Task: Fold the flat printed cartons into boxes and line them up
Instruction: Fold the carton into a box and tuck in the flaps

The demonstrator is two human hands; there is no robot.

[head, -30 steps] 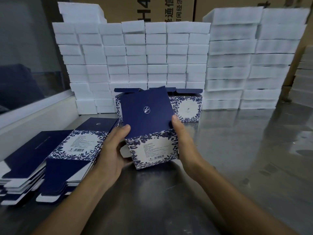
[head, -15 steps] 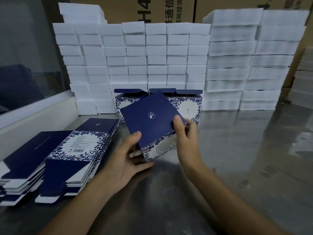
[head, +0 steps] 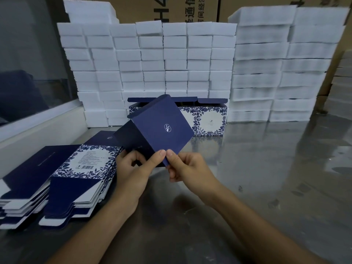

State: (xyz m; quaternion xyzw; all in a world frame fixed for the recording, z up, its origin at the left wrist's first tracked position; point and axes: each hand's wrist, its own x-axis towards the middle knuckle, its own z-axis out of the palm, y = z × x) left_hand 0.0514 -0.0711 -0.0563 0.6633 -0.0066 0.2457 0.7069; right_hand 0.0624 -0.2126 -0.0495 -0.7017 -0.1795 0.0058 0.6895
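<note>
A navy carton (head: 160, 128) with a small white logo is held tilted above the steel table, one corner pointing down. My left hand (head: 133, 172) grips its lower left side, thumb on the blue face. My right hand (head: 188, 166) pinches the bottom corner, its thumb tip beside the left thumb. Folded boxes (head: 209, 121) with blue floral sides and raised lids stand in a row behind it. Two stacks of flat cartons (head: 76, 176) lie at the left.
White foam blocks (head: 152, 60) are stacked in a wall at the back, with taller stacks (head: 282, 63) to the right. Brown shipping boxes (head: 190, 8) rise behind them. A glass partition (head: 28, 63) borders the steel table (head: 266, 187) on the left.
The carton has been turned from upright with its floral side facing me to tilted with its navy face up. Both hands moved together to its lower corner.
</note>
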